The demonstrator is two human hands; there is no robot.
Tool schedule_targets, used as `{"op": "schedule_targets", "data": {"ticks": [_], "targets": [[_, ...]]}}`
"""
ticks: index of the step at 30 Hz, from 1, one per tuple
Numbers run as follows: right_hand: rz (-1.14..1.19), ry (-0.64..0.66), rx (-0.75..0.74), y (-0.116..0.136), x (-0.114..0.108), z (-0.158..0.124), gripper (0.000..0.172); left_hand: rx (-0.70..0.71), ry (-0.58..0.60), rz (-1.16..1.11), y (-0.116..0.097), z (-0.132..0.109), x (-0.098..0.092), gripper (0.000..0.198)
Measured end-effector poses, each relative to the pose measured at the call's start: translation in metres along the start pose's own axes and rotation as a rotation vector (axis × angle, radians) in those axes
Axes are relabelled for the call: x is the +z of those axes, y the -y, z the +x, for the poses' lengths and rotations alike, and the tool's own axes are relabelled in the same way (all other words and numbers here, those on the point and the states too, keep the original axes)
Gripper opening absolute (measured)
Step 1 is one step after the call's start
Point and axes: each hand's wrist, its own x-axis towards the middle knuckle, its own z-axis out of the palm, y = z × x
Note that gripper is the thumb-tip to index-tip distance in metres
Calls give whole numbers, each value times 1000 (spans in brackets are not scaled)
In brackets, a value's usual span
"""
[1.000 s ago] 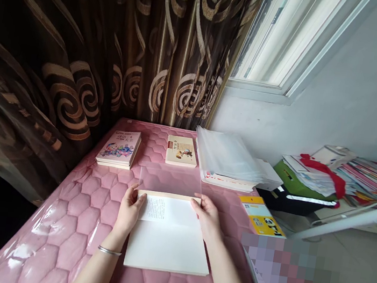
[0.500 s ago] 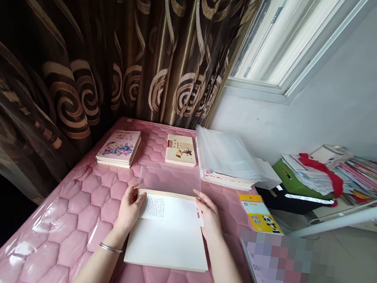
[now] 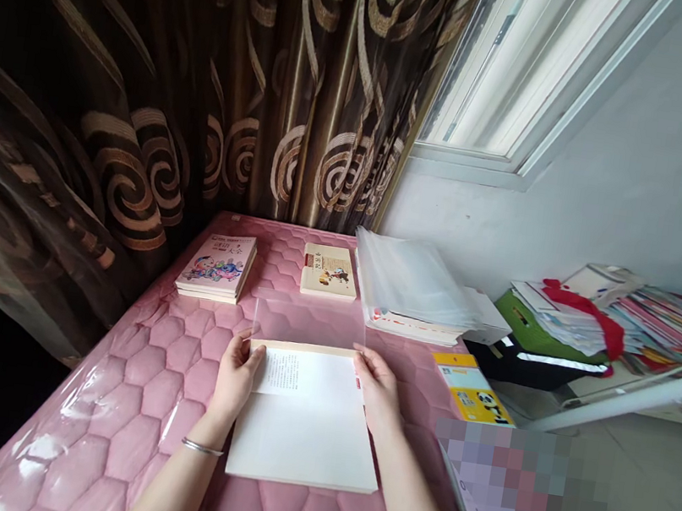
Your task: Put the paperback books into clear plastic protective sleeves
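"What's at the far left?"
"A brown swirl-patterned curtain [image 3: 148, 90] hangs down along the left edge of the bench [image 3: 153, 398], which has a pink quilted cover under clear film. Near the far left corner lies a small stack of picture-covered books [image 3: 216, 267]."

"And the left hand [image 3: 234, 380]?"
"It's clamped on the left side of a pale book [image 3: 304, 442], thumb on top, fingers curled round the edge. A metal bangle [image 3: 202, 447] sits on that wrist."

"Where's the book?"
"Flat on the bench, in the middle and nearer the person. A clear plastic sleeve [image 3: 309, 323] sticks out past its far edge, toward a cream paperback [image 3: 330, 272] lying near the far edge of the bench."

"The right hand [image 3: 377, 393]?"
"Also closed, on the book's far right corner, so the grips sit well apart on either side."

"Further right?"
"A pile of clear sleeves [image 3: 410, 283] near the far right corner, and a yellow panda booklet [image 3: 473, 388] by the right edge. Past that, papers and magazines [image 3: 657, 324] are heaped on a green box [image 3: 529, 326]."
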Motion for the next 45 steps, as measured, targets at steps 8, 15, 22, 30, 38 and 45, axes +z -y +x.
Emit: {"op": "schedule_targets", "data": {"ticks": [8, 15, 22, 30, 38, 45], "targets": [[-103, 178, 0, 7, -14, 0, 45, -47, 2, -11, -1, 5, 4, 41], [-191, 111, -78, -3, -11, 1, 47, -32, 60, -22, -6, 2, 1, 32], [-250, 86, -138, -13, -11, 3, 47, -42, 52, -5, 2, 3, -2, 30], [-365, 52, -232, -14, -9, 2, 52, 8, 0, 56, 1, 6, 2, 32], [-396, 32, -241, -15, -6, 1, 51, -8, 108, -10, -3, 0, -1, 37], [-244, 270, -164, -3, -19, 2, 44, -34, 42, -3, 8, 4, 1, 35]]}}
